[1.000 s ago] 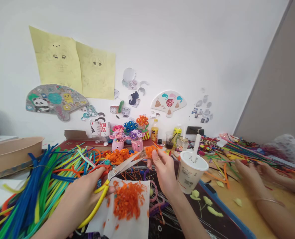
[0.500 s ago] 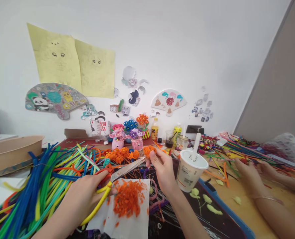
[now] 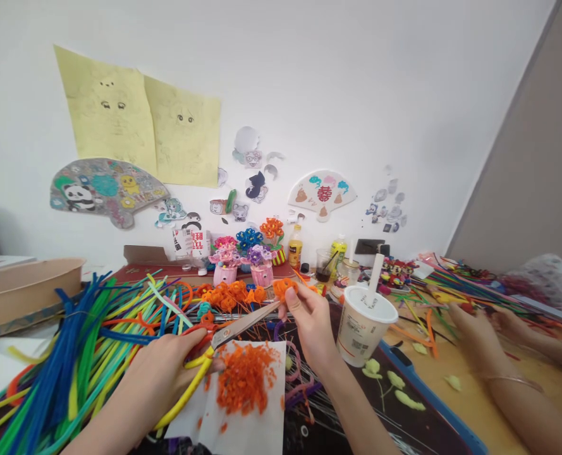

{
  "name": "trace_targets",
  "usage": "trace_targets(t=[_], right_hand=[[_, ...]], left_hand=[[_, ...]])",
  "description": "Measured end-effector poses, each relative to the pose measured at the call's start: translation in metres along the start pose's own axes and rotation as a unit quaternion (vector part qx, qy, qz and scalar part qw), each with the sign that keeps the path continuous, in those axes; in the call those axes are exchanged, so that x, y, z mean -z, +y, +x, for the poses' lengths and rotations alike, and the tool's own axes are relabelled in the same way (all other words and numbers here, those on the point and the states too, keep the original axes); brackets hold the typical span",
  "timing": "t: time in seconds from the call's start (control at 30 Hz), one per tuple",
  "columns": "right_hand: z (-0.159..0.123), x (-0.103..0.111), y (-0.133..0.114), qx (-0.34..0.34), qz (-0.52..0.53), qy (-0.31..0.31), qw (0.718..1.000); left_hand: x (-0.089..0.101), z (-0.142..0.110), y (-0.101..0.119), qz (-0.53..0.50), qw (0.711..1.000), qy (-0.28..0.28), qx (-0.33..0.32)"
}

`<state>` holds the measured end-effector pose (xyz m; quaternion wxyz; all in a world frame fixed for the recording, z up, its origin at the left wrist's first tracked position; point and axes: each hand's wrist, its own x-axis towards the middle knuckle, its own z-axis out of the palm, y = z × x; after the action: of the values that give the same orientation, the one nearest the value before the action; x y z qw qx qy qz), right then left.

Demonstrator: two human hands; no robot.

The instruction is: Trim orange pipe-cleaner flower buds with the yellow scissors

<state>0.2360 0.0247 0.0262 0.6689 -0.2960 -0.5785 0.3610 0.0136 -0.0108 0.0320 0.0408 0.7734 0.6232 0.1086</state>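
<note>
Fingers (image 3: 292,298) of the right hand (image 3: 315,323) are pinching an orange chenille flower (image 3: 282,287) left of a lidded paper cup (image 3: 362,330) holding a straw (image 3: 375,278); the left hand (image 3: 167,363) is gripping yellow-handled scissors (image 3: 240,327), tips just beside the flower. Pink pots (image 3: 262,276) are holding chenille bouquets (image 3: 260,254); a clear cup (image 3: 322,260) is holding dark liquid (image 3: 322,276).

At the left of the table is a heap of pipe cleaners (image 3: 72,354); a tub (image 3: 29,287) stands at its far left. In the near middle lies a sheet of paper (image 3: 266,436) with fuzz clippings (image 3: 245,379) on it. The scissors (image 3: 245,323) point right, toward the flower head (image 3: 283,289), which is left of the drink cup (image 3: 363,328). Farther, I see potted flowers (image 3: 249,241), left of the juice bottle (image 3: 294,248).
</note>
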Motion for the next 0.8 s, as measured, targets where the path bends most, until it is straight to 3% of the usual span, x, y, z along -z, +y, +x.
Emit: trace_targets(t=[0.4,0.8], right_hand=[[-0.0011,-0.0012,0.0013,-0.016,0.048,-0.016,0.999],[-0.0003,-0.001,-0.0003,-0.015,0.023,-0.001,1.0]], left_hand=[[0.0032,0.0005,0.0046,-0.005,0.999,-0.039,0.02],[0.0031,0.0004,0.0084,-0.026,0.999,-0.035,-0.003]])
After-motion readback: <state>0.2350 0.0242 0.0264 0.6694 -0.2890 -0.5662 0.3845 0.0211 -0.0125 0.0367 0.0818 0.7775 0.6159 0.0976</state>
